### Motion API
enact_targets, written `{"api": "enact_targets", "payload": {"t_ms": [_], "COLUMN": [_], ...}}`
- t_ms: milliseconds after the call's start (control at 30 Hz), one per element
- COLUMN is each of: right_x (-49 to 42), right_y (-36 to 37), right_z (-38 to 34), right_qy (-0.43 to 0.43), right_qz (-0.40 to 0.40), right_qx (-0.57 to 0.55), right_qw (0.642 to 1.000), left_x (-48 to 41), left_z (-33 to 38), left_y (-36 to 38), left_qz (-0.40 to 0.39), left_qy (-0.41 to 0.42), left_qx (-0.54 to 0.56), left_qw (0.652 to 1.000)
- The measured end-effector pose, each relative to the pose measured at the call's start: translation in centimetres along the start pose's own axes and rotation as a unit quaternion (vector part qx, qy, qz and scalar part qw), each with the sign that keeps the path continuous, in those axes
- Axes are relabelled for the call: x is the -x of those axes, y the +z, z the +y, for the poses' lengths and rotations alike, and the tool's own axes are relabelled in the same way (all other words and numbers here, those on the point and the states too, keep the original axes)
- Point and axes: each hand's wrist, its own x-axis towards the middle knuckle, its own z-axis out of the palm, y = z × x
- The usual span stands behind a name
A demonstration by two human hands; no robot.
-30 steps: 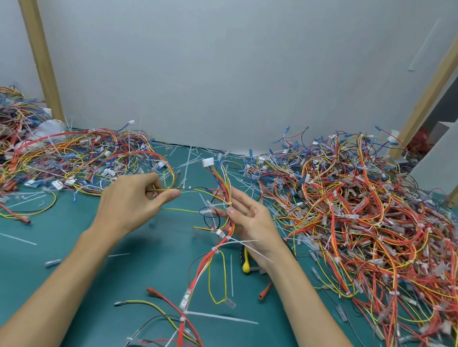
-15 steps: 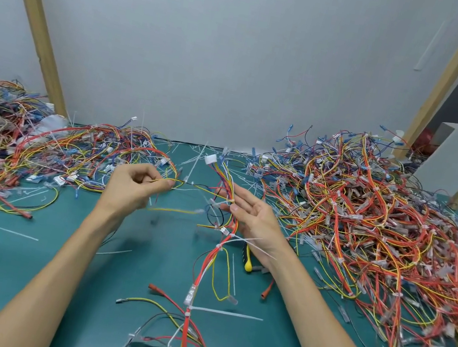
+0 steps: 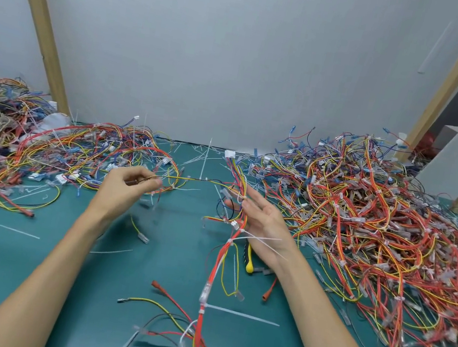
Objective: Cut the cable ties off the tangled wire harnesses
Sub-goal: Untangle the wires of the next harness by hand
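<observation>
Left hand drawn farther left, fingers pinching yellow wire taut, right hand fingers wide, harness against palm.

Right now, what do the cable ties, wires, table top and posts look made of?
Cable ties: translucent white plastic, likely nylon; thin tails stick out stiffly.
Yellow wire that the left hand pinches: glossy plastic insulation.
Table top: teal matte mat, probably rubber or vinyl; no glare.
Posts: bare unpainted wood, pale tan, square-sawn.
</observation>
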Motion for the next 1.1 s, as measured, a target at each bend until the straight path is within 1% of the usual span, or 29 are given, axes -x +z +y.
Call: {"api": "enact_targets", "payload": {"t_ms": [133, 267, 367, 567, 633, 700, 767, 800, 833, 867, 933, 967, 1000, 1067, 1100], "right_x": [0.0, 0.0, 0.0, 0.3, 0.3, 0.2, 0.1, 0.0, 0.0, -0.1, -0.2, -0.2, -0.1, -0.1, 0.0], "right_y": [0.1, 0.3, 0.3, 0.5, 0.6, 0.6, 0.8, 0.9, 1.0, 1.1, 1.1, 1.1, 1.0, 1.0, 1.1], "right_z": [0.1, 0.2, 0.1, 0.0, 0.1, 0.2, 0.5, 0.6, 0.8, 0.9, 1.1, 1.2, 1.2, 1.1, 0.9], "right_qy": [0.024, 0.023, 0.021, 0.003, -0.009, -0.019, -0.031, -0.040, -0.050, -0.060, -0.075, -0.083, -0.090, -0.099, -0.103], "right_qz": [0.001, 0.003, 0.004, -0.010, -0.009, -0.002, 0.014, 0.024, 0.035, 0.047, 0.067, 0.074, 0.077, 0.081, 0.084], "right_qx": [-0.012, -0.026, -0.024, -0.019, -0.017, -0.011, 0.013, 0.032, 0.049, 0.058, 0.061, 0.061, 0.060, 0.057, 0.053], "right_qw": [1.000, 0.999, 0.999, 1.000, 1.000, 1.000, 0.999, 0.998, 0.997, 0.995, 0.993, 0.992, 0.991, 0.990, 0.990], "left_x": [-0.3, -0.3, -0.1, 0.5, 0.7, 1.2, 2.1, 2.6, 3.1, 3.7, 4.7, 5.1, 5.4, 6.0, 6.2], "left_z": [-0.2, -0.4, -0.3, 0.6, 1.3, 2.9, 5.3, 6.7, 8.0, 9.1, 10.3, 10.2, 9.9, 9.2, 8.6], "left_y": [-0.2, -0.2, 0.0, 0.9, 1.3, 1.7, 2.5, 3.1, 3.8, 4.6, 6.1, 6.8, 7.4, 8.1, 8.3], "left_qz": [-0.008, -0.002, 0.005, 0.041, 0.077, 0.126, 0.149, 0.137, 0.103, 0.049, -0.089, -0.147, -0.183, -0.203, -0.189], "left_qy": [-0.034, -0.041, -0.026, 0.014, 0.065, 0.143, 0.220, 0.248, 0.267, 0.273, 0.237, 0.206, 0.174, 0.122, 0.114], "left_qx": [0.085, 0.092, 0.060, -0.090, -0.155, -0.208, -0.194, -0.169, -0.151, -0.149, -0.206, -0.255, -0.308, -0.404, -0.453], "left_qw": [0.996, 0.995, 0.998, 0.995, 0.983, 0.959, 0.944, 0.944, 0.946, 0.949, 0.945, 0.933, 0.917, 0.883, 0.864]}}
